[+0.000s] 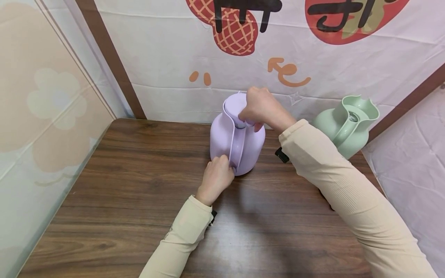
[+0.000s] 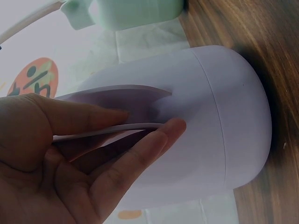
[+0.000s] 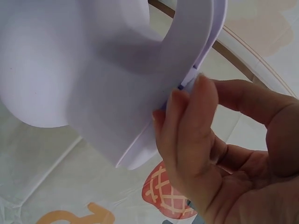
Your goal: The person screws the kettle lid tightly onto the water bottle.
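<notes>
A lavender vacuum jug stands upright near the back edge of the wooden table, its handle facing me. My left hand holds the handle low down; in the left wrist view the thumb lies on one side of it and the fingers on the other. Up at the mouth, the round lavender lid sits tilted within the jug's rim. My right hand pinches the lid on its near right side. In the right wrist view, the fingertips are bent at the seam between lid and jug, hiding part of it.
A pale green jug of like shape stands at the right, its top showing a round central part, partly behind my right sleeve. Patterned cloth hangs directly behind the table and along both sides.
</notes>
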The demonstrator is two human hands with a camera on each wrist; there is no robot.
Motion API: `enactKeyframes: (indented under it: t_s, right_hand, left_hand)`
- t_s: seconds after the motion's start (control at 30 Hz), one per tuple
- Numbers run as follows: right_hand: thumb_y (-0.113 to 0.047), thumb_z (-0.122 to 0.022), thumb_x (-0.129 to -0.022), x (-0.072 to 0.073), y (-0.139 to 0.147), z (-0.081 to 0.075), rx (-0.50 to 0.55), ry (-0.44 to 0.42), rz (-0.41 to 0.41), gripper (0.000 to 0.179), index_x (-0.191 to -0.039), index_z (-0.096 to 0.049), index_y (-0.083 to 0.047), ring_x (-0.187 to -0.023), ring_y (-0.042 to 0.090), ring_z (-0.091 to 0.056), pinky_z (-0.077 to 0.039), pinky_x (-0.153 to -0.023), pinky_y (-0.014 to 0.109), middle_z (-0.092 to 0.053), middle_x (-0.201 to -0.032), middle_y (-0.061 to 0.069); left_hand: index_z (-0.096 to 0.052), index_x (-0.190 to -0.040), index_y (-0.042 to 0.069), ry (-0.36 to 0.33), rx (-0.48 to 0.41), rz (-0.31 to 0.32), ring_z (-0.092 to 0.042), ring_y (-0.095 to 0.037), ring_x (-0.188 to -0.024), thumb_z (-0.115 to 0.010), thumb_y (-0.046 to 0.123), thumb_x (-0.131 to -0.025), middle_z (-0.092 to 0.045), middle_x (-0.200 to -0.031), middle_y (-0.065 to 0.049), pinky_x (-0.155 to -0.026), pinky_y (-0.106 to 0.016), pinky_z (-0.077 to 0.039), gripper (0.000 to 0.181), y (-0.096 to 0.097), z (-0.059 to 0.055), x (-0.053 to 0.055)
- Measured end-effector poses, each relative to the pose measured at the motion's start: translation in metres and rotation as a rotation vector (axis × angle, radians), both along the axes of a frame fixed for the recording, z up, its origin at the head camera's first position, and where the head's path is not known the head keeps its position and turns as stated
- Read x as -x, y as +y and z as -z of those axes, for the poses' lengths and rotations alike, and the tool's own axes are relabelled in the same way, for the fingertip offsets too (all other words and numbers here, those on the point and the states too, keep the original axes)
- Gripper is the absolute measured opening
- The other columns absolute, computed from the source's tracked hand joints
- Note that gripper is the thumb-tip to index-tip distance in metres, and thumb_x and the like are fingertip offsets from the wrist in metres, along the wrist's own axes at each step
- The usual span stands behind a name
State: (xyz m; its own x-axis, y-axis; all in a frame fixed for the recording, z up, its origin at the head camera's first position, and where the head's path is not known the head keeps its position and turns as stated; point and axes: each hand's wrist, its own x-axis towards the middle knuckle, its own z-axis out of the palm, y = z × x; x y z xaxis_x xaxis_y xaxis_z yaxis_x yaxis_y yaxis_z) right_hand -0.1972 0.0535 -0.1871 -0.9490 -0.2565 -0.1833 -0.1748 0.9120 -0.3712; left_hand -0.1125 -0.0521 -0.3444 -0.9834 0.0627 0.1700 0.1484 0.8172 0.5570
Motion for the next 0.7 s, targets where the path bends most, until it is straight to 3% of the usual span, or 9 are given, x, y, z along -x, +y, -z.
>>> enactKeyframes:
  t_s: [0.2, 0.37, 0.7]
  right_hand:
    - [-0.015, -0.064, -0.074, -0.001, -0.004, 0.000, -0.013, -0.024, -0.025, 0.024, -0.087, -0.051, 0.001, -0.045, 0.022, -0.061, -0.050, -0.048, 0.031, -0.055, -0.078, 0.013]
    - [-0.020, -0.069, -0.074, -0.002, -0.008, -0.001, -0.044, -0.033, -0.051, 0.033, -0.091, -0.051, 0.001, -0.045, 0.024, -0.061, -0.050, -0.048, 0.031, -0.054, -0.084, 0.013]
    - [-0.024, -0.071, -0.073, 0.000, -0.011, 0.000, -0.068, -0.058, -0.038, 0.035, -0.090, -0.051, -0.001, -0.040, 0.017, -0.054, -0.048, -0.044, 0.028, -0.051, -0.073, 0.010]
  left_hand:
    - [-0.051, -0.058, -0.001, -0.014, -0.007, 0.007, -0.054, -0.033, -0.054, -0.055, -0.003, -0.072, -0.055, -0.058, -0.017, -0.056, -0.047, -0.044, 0.014, 0.000, -0.001, 0.000]
    - [-0.051, -0.059, 0.000, -0.033, -0.011, 0.010, -0.054, -0.032, -0.055, -0.054, -0.003, -0.072, -0.055, -0.059, -0.016, -0.057, -0.046, -0.044, 0.014, -0.001, -0.002, 0.001]
    - [-0.052, -0.060, 0.000, -0.050, -0.014, 0.008, -0.054, -0.032, -0.055, -0.055, -0.002, -0.072, -0.055, -0.060, -0.016, -0.056, -0.046, -0.044, 0.013, 0.000, -0.001, 0.001]
